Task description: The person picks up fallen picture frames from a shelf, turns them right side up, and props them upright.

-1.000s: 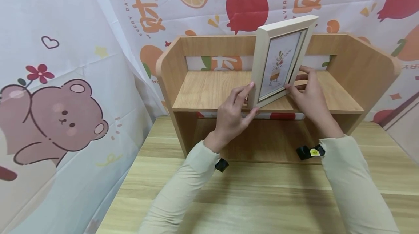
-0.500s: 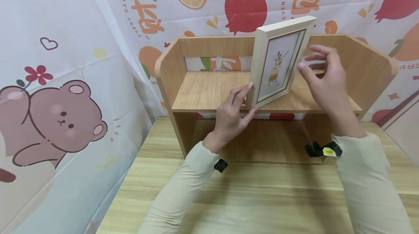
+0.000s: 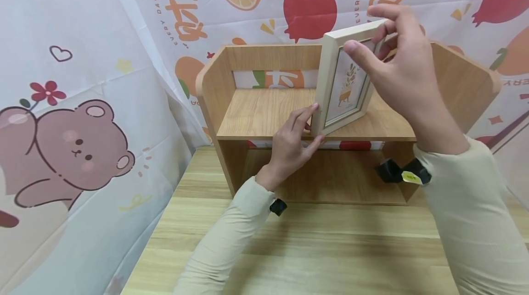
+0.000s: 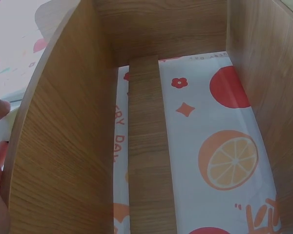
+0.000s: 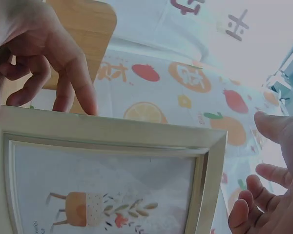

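A cream picture frame (image 3: pixel 326 84) with a plant print stands upright, turned at an angle, on the upper board of a wooden desk shelf (image 3: pixel 264 111). At its lower left corner my left hand (image 3: pixel 291 143) pinches the side edge between thumb and fingers. In the right wrist view, left fingers (image 5: pixel 78 78) touch the frame's edge. My right hand (image 3: pixel 407 65) is raised in front of the frame's upper right corner, fingers spread and loosely bent. A gap separates this right hand (image 5: pixel 268 195) from the frame in the right wrist view.
The shelf stands on a wood-grain table (image 3: pixel 314 249) against a fruit-print cloth (image 3: pixel 248 24). Its side panels (image 3: pixel 212 88) rise at both ends. Below lies a lower compartment (image 3: pixel 330 175). A bear-print cloth (image 3: pixel 82 148) hangs at the left.
My right hand has let go of the frame's lower right side, drawn back to the right, then risen to its upper right corner. The left hand keeps its grip; the frame stays nearly still.
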`<state>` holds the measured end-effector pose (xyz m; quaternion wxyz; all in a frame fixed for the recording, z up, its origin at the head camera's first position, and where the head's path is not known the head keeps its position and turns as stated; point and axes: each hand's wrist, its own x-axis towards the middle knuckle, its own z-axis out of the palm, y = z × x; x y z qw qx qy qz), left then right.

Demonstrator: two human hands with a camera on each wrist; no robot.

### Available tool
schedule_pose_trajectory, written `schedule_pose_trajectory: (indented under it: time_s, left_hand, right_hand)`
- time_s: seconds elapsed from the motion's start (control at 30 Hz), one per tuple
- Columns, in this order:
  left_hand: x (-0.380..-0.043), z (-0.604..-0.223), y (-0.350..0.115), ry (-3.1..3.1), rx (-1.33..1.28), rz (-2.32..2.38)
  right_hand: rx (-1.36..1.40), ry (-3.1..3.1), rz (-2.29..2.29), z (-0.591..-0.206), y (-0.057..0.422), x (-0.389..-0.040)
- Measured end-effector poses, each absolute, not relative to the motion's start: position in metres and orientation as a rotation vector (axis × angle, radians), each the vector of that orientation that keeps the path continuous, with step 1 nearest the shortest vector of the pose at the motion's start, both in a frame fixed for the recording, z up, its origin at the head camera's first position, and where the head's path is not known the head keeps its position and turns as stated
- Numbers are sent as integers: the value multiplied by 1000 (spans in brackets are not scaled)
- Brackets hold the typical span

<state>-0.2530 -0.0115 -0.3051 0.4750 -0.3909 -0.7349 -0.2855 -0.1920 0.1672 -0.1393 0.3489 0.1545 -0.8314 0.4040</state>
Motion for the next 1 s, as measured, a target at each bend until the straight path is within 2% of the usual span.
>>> schedule_pose_trajectory:
  time_s: [1.0]
  left_hand:
    - [-252,-305,-12,-1805,-954,-702]
  right_hand:
    - [368,-2274,811,-143,142,-209]
